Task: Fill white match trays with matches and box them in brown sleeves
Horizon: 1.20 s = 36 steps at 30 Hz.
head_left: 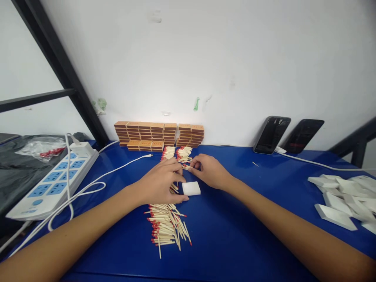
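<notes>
A small white matchbox tray (191, 188) lies on the blue table, and my left hand (161, 181) holds its left end between thumb and index finger. Just beyond it, my right hand (210, 170) pinches a few matches (186, 167) at the near edge of a small match pile (184, 154). Another small pile of matches (168, 152) sits beside that one, to the left. Nearer to me, a large loose heap of red-tipped matches (166, 227) spreads out, its far part hidden under my left hand.
Stacked orange-brown matchboxes (147, 135) stand against the wall. Several white trays (340, 196) are heaped at the right. Two phones (273, 135) lean on the wall. A power strip (55, 182) and white cables (96, 183) occupy the left. A stray match (255, 164) lies right of centre.
</notes>
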### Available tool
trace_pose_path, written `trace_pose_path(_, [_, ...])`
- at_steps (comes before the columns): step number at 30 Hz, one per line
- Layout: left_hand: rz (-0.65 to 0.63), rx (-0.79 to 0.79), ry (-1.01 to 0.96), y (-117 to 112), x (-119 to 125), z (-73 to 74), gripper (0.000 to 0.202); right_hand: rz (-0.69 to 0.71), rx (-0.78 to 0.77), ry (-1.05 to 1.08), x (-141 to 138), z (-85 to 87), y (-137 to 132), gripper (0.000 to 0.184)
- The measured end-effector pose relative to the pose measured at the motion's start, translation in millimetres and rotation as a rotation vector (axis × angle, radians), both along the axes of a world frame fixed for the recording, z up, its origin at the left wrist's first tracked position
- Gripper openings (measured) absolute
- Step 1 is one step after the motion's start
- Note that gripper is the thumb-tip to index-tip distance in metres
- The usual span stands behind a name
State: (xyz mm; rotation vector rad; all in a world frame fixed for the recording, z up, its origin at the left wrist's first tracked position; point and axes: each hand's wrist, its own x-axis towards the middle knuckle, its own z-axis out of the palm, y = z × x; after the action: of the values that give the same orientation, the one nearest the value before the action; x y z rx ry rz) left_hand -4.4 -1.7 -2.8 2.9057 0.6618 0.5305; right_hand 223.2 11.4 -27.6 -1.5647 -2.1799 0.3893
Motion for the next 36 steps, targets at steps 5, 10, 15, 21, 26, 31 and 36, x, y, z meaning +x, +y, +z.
trace_pose_path(5, [0.003, -0.005, -0.013, -1.4, 1.0, -1.5, 0.035, -0.037, -0.041, 0.039, 21.0, 0.6, -18.3, 0.018])
trace_pose_path(10, [0.014, -0.007, -0.032, 0.0, 0.1, -2.5, 0.036, -0.043, -0.071, 0.101, 43.2, 1.7, -29.0, 0.019])
trace_pose_path(15, [0.017, 0.012, -0.041, 1.7, -0.8, -3.3, 0.039, 0.015, -0.064, 0.088, 57.0, -0.1, -29.7, 0.019])
trace_pose_path(21, [0.006, 0.03, -0.054, 1.2, 1.2, -4.1, 0.036, 0.055, -0.03, 0.044, 58.8, -3.3, -32.3, 0.02])
trace_pose_path(26, [0.012, 0.035, -0.059, 2.1, 1.0, -4.9, 0.037, 0.065, -0.059, 0.003, 61.0, -0.1, -35.0, 0.017])
trace_pose_path(31, [0.004, 0.041, -0.072, 3.9, 0.1, -5.6, 0.035, 0.087, -0.068, -0.021, 66.3, 0.4, -35.5, 0.019])
trace_pose_path(36, [-0.001, 0.052, -0.091, 4.9, 0.1, -6.7, 0.035, 0.117, -0.04, -0.025, 67.7, -2.4, -34.4, 0.021])
